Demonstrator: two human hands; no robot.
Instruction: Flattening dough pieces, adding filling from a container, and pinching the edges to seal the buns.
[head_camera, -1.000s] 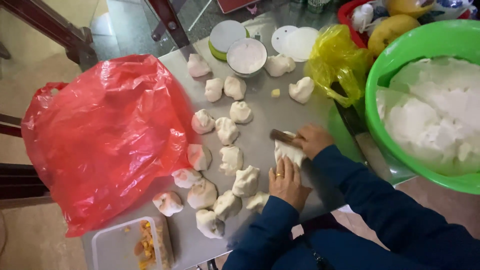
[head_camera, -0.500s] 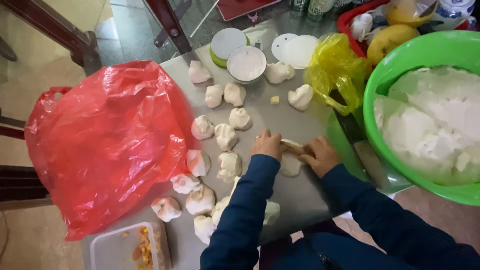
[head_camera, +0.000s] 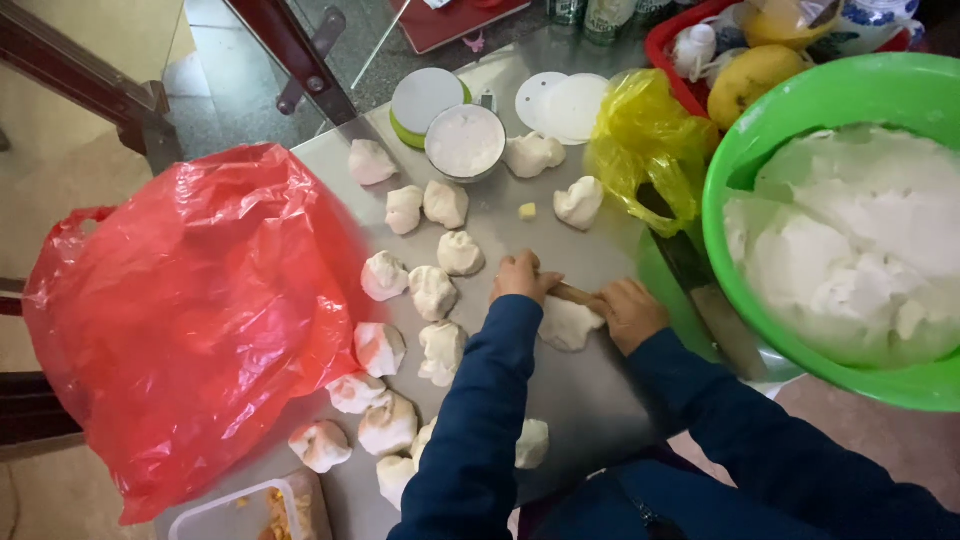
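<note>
Both hands rest on a thin wooden rolling pin (head_camera: 573, 294) that lies across a flattened piece of white dough (head_camera: 566, 325) on the grey metal table (head_camera: 590, 400). My left hand (head_camera: 524, 276) covers the pin's left end, my right hand (head_camera: 630, 312) its right end. Several rough lumps of dough (head_camera: 432, 292) lie to the left in loose rows, from the far edge down to the near edge. Both sleeves are dark blue.
A big red plastic bag (head_camera: 190, 310) fills the table's left side. A green basin of white dough (head_camera: 850, 240) stands on the right, a yellow bag (head_camera: 645, 145) and a cleaver (head_camera: 700, 285) beside it. A small bowl of flour (head_camera: 465, 142) and round wrappers (head_camera: 560, 100) sit at the back.
My left hand left the dough near the front edge and came up onto the rolling pin. Both hands now press the pin over the dough piece.
</note>
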